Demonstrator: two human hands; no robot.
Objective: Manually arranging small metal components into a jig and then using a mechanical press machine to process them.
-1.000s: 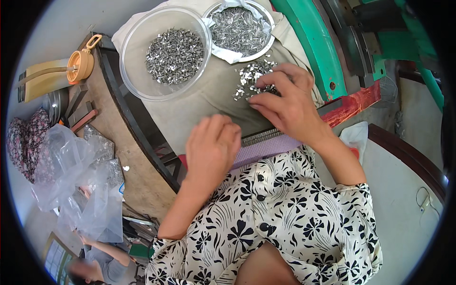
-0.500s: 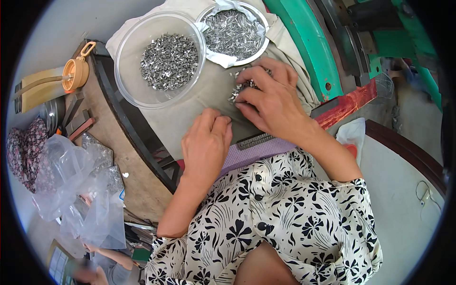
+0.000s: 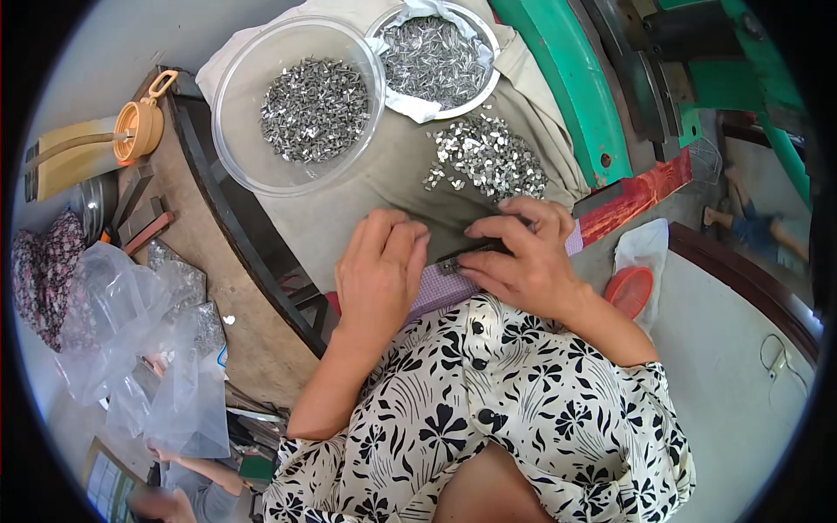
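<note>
My left hand [image 3: 381,266] is closed over the tan cloth, thumb and fingertips drawn together. Anything in its pinch is hidden. Just right of it, my right hand [image 3: 534,266] bends over a dark, narrow metal strip [image 3: 449,267] lying on a purple textured pad [image 3: 429,293]. Its fingers curl in a pinch at the strip and cover most of it; what they hold is too small to tell. Beyond the right hand, a loose pile of small shiny metal pieces [image 3: 493,157] is spread on the tan cloth [image 3: 392,170].
A clear plastic tub [image 3: 228,152] of small metal pieces and a white bowl [image 3: 490,85] of thin metal pins stand at the back. Green machine [image 3: 558,87] parts rise at right. Plastic bags [image 3: 131,296] lie left. Another person [image 3: 196,488] shows at lower left.
My right hand has moved from the metal pile back toward me, onto the dark strip, uncovering the pile. The left hand has stayed nearly in place.
</note>
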